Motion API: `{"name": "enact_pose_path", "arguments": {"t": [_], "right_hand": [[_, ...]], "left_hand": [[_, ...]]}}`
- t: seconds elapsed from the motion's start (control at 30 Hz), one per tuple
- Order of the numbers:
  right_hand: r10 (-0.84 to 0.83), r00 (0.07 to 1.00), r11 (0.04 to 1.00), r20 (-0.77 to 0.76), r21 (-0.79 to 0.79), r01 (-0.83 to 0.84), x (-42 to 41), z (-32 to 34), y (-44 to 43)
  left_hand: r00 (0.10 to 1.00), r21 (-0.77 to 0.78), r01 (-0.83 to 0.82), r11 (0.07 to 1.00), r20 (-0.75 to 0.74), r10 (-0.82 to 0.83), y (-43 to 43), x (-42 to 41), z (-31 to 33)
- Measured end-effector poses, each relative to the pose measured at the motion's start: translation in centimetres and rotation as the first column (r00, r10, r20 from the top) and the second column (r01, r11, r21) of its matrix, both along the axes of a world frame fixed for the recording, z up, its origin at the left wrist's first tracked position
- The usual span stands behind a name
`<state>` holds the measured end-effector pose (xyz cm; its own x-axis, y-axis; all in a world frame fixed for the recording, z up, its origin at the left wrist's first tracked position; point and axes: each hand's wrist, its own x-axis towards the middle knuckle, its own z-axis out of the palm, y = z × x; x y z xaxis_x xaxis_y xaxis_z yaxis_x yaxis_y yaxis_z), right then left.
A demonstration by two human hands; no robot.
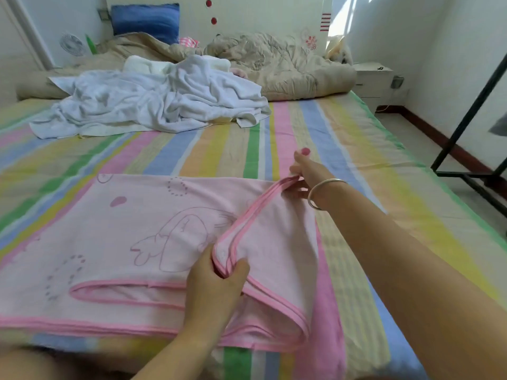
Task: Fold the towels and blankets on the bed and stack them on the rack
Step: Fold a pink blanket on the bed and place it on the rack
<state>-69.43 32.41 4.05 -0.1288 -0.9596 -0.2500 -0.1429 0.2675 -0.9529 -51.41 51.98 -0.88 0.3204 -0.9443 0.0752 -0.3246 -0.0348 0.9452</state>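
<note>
Head view: pink blanket (109,229) lies partly folded on the near side of the striped bed (356,160). Left hand (214,283) pinches its near trimmed corner; right hand (306,174) pinches the far corner. White towels (153,102) are heaped farther up the bed. Black rack (466,116) stands right of it.

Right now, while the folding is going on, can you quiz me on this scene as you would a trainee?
1. True or false: the left hand and the right hand both grip the trimmed edge of the pink blanket.
2. Which wrist wears the bracelet? A left, B right, C neither.
3. Fill in: the pillow at the headboard is ___.
Key: 1 true; 2 B; 3 blue.
</note>
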Motion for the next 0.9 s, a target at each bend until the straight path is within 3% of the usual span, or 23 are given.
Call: {"name": "enact_pose_path", "arguments": {"t": [0.13, 0.27, 0.37, 0.47, 0.53, 0.6, 0.7, 0.77, 0.9], "right_hand": [[0.118, 0.944, 0.99, -0.308, -0.035, -0.136, 7.3, 1.0, 0.4], [0.235, 0.891, 0.97, -0.389, 0.031, -0.242, 14.5, 0.7, 1.0], [0.316, 0.823, 0.944, -0.473, 0.069, -0.323, 18.9, -0.4, 1.7], [0.371, 0.806, 0.925, -0.461, 0.104, -0.366, 21.2, -1.9, 2.7], [0.358, 0.806, 0.929, -0.471, 0.093, -0.359, 21.3, -3.1, 2.5], [0.297, 0.905, 0.954, -0.303, 0.052, -0.295, 20.8, -3.5, 2.3], [0.271, 0.94, 0.961, -0.208, 0.0, -0.277, 19.1, -3.4, 2.9], [0.247, 0.917, 0.945, -0.313, -0.133, -0.3, 18.0, -3.7, 3.5], [0.152, 0.855, 0.866, -0.495, -0.35, -0.357, 17.0, -4.3, 5.8]], "left_hand": [[0.995, 0.017, -0.08, 0.997, -0.059, 0.08, 1.4, 4.4, 0.3], [0.985, 0.145, -0.139, 0.98, -0.078, 0.152, 3.3, 7.6, -0.3], [0.994, 0.291, -0.092, 0.952, -0.029, 0.105, 4.5, 9.5, -1.2], [0.999, 0.374, 0.037, 0.927, -0.009, -0.036, 4.6, 11.6, -1.4], [0.985, 0.423, 0.162, 0.891, -0.119, -0.123, 4.2, 12.9, -0.4], [0.968, 0.446, 0.229, 0.865, -0.197, -0.155, 3.7, 13.9, 0.5], [0.979, 0.438, 0.195, 0.878, -0.028, -0.203, 2.5, 14.8, 1.3], [0.963, 0.436, 0.198, 0.878, 0.081, -0.257, 1.7, 15.1, 1.4], [0.942, 0.468, 0.193, 0.863, 0.156, -0.296, 1.1, 15.8, 0.9]]}}
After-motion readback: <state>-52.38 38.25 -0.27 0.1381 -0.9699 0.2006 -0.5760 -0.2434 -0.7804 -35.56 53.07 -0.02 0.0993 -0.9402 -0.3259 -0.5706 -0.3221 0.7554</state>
